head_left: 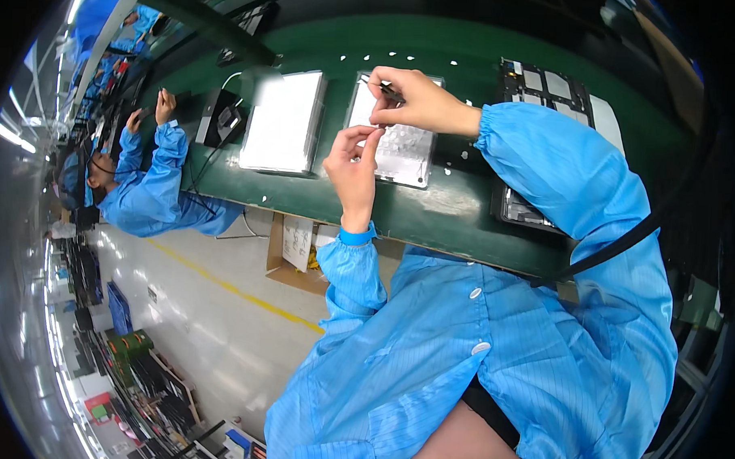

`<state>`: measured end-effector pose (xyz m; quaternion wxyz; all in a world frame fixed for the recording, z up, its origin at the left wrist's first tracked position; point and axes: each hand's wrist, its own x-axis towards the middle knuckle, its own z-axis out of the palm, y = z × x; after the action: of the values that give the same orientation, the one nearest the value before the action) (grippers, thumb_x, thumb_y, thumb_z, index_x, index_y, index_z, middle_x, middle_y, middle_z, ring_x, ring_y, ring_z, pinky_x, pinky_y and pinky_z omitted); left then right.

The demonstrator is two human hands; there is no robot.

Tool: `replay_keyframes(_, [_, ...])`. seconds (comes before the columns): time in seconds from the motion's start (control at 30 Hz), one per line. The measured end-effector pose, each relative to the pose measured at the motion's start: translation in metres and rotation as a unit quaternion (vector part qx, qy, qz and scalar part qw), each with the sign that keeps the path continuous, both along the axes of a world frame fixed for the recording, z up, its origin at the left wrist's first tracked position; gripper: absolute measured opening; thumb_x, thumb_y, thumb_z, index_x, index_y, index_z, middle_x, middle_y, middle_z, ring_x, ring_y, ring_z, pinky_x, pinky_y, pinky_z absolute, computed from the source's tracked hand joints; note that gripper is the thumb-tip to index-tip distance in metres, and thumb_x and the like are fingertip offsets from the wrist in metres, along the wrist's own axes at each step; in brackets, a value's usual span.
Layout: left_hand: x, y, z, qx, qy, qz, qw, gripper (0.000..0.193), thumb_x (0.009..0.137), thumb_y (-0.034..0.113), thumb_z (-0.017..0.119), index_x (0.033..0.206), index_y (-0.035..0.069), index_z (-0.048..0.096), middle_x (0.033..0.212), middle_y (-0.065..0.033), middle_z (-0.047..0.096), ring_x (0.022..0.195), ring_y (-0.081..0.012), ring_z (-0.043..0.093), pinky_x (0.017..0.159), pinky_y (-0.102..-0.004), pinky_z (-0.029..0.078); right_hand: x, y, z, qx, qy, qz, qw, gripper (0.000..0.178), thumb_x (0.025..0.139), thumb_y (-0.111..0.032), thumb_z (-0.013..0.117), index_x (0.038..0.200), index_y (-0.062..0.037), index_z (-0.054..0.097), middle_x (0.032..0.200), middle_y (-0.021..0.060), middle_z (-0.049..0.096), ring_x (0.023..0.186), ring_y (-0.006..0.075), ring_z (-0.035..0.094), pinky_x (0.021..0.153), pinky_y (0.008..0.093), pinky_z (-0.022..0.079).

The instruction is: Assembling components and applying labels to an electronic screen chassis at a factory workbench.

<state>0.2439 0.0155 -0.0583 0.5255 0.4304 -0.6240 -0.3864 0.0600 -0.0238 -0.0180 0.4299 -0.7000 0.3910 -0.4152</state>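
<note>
Our right hand (424, 102) grips a slim dark tool (392, 94); just beside it, our left hand (353, 168) pinches, on what we cannot tell. Beneath both lies a shiny whitish panel (406, 154).

Cardboard box (295, 278) — yellow line (232, 285) on grey floor (234, 342)

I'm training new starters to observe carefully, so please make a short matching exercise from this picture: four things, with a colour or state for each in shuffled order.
1. Right hand
2. Workbench
3. Cardboard box
4. Floor stripe

A. Yellow
B. Holding a slim dark tool
C. Brown
D. Green

Pairs: 1-B, 2-D, 3-C, 4-A
</note>
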Motion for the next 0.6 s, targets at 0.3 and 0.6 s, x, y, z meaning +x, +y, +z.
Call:
replay_keyframes(0.3, [0.006, 0.003, 0.001, 0.012, -0.091, -0.043, 0.995, 0.01, 0.096, 0.006, 0.064, 0.1, -0.002, 0.061, 0.085, -0.0073, 0.07, 0.053, -0.011, 0.061, 0.048, -0.0266, 0.043, 0.002, -0.002, -0.006, -0.028, 0.034, -0.039, 0.998, 0.026, 0.083, -0.006, 0.071, 0.091, -0.0041, 0.046, 0.075, 0.0097, 0.07, 0.069, 0.0125, 0.067, 0.063, 0.0268, 0.049])
replay_keyframes(0.6, [-0.003, 0.002, 0.014, -0.034, -0.083, -0.03, 0.996, 0.024, 0.094, 0.009, 0.068, 0.115, -0.002, 0.069, 0.096, -0.0114, 0.076, 0.067, -0.0141, 0.071, 0.056, -0.0281, 0.051, -0.019, 0.002, 0.025, -0.056, 0.022, -0.067, 0.996, 0.026, 0.081, -0.005, 0.071, 0.09, -0.0014, 0.047, 0.075, 0.0106, 0.068, 0.072, 0.0149, 0.07, 0.062, 0.0285, 0.053])
